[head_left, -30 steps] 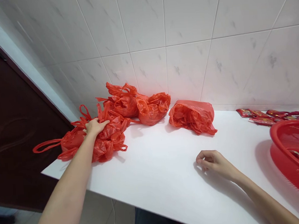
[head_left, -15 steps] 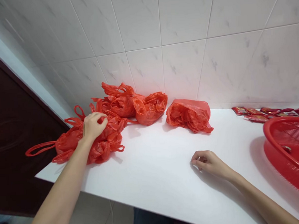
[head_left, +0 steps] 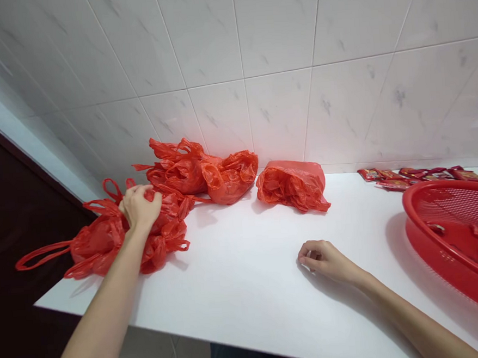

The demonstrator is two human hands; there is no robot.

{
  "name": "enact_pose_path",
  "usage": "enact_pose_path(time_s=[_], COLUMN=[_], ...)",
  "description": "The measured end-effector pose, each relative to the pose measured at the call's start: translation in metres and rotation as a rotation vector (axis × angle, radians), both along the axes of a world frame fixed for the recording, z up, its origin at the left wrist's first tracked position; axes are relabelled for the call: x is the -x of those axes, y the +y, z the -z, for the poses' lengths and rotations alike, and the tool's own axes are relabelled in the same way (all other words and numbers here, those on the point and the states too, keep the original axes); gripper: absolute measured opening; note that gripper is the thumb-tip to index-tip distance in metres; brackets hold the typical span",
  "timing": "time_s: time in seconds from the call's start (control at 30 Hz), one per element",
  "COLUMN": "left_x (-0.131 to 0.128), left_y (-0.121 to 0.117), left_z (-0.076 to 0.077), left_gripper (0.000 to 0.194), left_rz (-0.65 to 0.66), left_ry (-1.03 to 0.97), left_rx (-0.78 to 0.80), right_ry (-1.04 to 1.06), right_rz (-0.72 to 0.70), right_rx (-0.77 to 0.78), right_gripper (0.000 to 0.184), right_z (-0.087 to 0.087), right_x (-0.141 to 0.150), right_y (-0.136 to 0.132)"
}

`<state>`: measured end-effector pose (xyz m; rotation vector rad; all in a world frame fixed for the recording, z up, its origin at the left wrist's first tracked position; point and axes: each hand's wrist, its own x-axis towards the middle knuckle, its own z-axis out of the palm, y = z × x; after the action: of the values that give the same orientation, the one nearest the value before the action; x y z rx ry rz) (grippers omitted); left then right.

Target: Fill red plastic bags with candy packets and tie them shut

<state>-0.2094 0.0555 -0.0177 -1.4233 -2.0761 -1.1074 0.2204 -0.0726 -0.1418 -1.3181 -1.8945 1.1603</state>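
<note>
My left hand [head_left: 142, 208] reaches into a pile of knotted red plastic bags [head_left: 98, 237] at the left end of the white table. Its fingers curl down around the top of one bag, the fingertips partly hidden by the film. Just beyond it, more tied red bags [head_left: 233, 176] lean near the wall. My right hand [head_left: 319, 258] rests on the tabletop, loosely curled with thumb and forefinger close together and nothing visible in it. Past that hand lies a crumpled heap of red bags [head_left: 294, 186], apart from my fingers.
A large red mesh basket [head_left: 440, 247] with small wrapped packets inside stands at the right. Behind it, several red snack packets [head_left: 390, 180] lie along the tiled wall [head_left: 279, 116]. The white table [head_left: 230, 288] ends in front of me and at the left, near a dark door [head_left: 16, 216].
The view has turned slightly right, so more of the basket and its packets shows. My left hand stays on the bag pile, and my right hand keeps its curled pose on the table.
</note>
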Motion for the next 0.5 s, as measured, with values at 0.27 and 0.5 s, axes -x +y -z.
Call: enact_pose_path(time_s=[0.27,0.5], left_x=[-0.181,-0.323], left_y=[-0.014,-0.003], left_z=[0.026,0.083], left_gripper=[0.022,0.052], left_rz=[1.032,1.028], left_ry=[0.076,0.260], left_rx=[0.108,0.454], right_ry=[-0.110,-0.364], right_rz=[0.230,0.486], right_rx=[-0.319,-0.547], right_gripper=[0.025,0.053], right_z=[0.008,0.031], right_x=[-0.011,-0.053], right_y=[0.016,0.041])
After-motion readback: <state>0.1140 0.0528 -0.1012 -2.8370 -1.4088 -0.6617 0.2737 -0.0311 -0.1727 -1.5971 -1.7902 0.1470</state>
